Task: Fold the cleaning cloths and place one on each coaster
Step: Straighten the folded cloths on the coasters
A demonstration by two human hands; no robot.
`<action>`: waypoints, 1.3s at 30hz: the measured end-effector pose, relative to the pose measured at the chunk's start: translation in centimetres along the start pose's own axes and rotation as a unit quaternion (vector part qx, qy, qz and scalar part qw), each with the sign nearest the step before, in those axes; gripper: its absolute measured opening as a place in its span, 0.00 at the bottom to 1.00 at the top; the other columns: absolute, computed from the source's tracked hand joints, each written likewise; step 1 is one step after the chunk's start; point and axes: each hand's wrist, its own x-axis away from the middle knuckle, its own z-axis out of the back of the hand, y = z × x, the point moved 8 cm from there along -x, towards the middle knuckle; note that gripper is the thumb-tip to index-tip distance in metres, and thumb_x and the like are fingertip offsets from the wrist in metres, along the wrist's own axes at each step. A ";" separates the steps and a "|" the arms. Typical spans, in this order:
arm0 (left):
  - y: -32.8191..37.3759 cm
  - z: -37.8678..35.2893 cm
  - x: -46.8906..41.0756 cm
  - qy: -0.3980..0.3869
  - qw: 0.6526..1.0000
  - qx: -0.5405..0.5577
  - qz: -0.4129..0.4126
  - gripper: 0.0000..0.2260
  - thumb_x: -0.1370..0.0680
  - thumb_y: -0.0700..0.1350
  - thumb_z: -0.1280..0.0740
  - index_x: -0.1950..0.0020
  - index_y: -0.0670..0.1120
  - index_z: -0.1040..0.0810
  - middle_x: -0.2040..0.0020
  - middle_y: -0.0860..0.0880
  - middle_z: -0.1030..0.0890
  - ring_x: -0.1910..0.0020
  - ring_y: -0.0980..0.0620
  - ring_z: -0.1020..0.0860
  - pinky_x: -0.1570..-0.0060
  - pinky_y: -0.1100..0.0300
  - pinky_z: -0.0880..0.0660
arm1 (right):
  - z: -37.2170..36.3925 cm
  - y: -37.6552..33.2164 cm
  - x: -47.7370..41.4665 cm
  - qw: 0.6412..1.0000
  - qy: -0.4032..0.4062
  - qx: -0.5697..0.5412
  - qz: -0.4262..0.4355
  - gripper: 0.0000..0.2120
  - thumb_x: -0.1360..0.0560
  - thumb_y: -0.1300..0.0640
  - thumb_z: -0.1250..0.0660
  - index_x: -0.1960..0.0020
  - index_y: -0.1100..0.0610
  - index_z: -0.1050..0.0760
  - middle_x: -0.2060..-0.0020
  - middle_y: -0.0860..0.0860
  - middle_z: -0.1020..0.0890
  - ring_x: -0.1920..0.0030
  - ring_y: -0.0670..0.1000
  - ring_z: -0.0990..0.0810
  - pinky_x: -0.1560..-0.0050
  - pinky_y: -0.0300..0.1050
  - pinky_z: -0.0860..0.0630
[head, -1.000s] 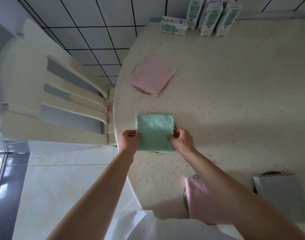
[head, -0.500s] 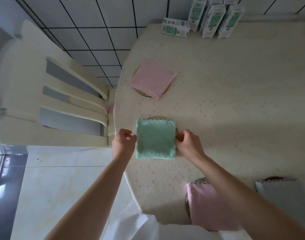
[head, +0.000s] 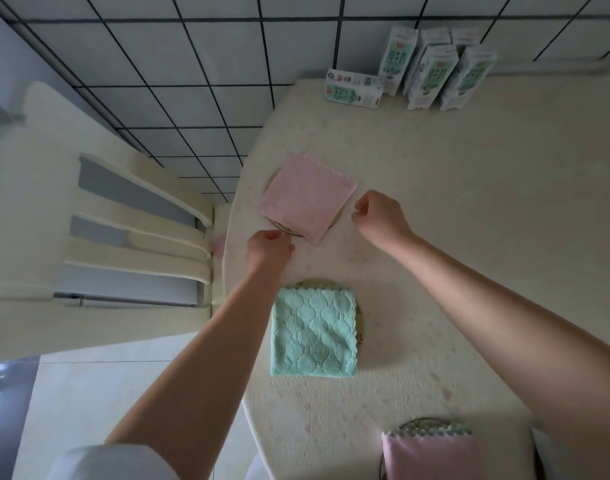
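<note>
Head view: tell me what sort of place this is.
Probably a home kitchen or dining corner: a table under a pale flowered cover, a cream slatted chair beside it, and milk cartons by the tiled wall.

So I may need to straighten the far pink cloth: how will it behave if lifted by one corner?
Probably floppy: the far pink cloth is soft folded fabric, so a lifted corner would likely droop and unfold. Pushed, its fleecy surface may drag the coaster or bunch rather than slide.

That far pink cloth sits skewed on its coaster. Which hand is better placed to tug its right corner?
Right hand, likely: it hovers beside that corner of the pink cloth; left hand sits near its lower edge.
</note>
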 end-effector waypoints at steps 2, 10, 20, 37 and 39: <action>0.1 -0.8 -0.4 0.004 0.998 0.049 0.039 0.05 0.29 0.35 0.33 0.64 0.41 0.23 0.69 0.46 0.21 0.66 0.48 0.23 0.55 0.54 0.21 | 0.0 -1.0 -2.1 1.000 -0.007 0.009 0.010 0.11 0.26 0.59 0.37 0.44 0.59 0.26 0.45 0.58 0.23 0.44 0.58 0.25 0.46 0.45 0.29; -0.3 -1.6 -1.2 0.017 0.987 0.129 0.092 0.04 0.31 0.33 0.33 0.65 0.37 0.22 0.65 0.41 0.21 0.63 0.47 0.23 0.51 0.52 0.21 | -1.3 -3.5 -8.0 0.998 -0.055 0.005 0.023 0.20 0.25 0.57 0.37 0.35 0.62 0.31 0.38 0.60 0.27 0.38 0.59 0.28 0.40 0.47 0.31; -0.1 -2.3 -1.6 -0.001 0.981 0.164 0.106 0.02 0.30 0.33 0.33 0.62 0.37 0.23 0.61 0.41 0.23 0.60 0.47 0.24 0.54 0.54 0.23 | -2.4 -5.2 -9.1 0.997 -0.070 0.006 0.032 0.17 0.26 0.56 0.36 0.49 0.71 0.23 0.53 0.65 0.19 0.49 0.62 0.22 0.51 0.52 0.25; 6.9 -1.7 -4.8 -0.030 0.995 0.059 -0.072 0.12 0.26 0.39 0.35 0.44 0.48 0.26 0.48 0.49 0.23 0.45 0.43 0.23 0.44 0.45 0.23 | -2.3 -1.5 -6.1 0.959 -0.053 -0.264 -0.088 0.11 0.27 0.58 0.33 0.46 0.56 0.30 0.58 0.48 0.25 0.56 0.51 0.26 0.59 0.44 0.29; 8.0 -1.5 -5.6 -0.032 0.994 -0.008 -0.102 0.18 0.25 0.40 0.34 0.36 0.47 0.28 0.46 0.50 0.25 0.47 0.48 0.25 0.48 0.53 0.25 | -3.1 -0.8 -5.5 0.957 -0.039 -0.272 -0.097 0.13 0.28 0.58 0.32 0.46 0.55 0.33 0.61 0.46 0.27 0.56 0.52 0.24 0.59 0.49 0.25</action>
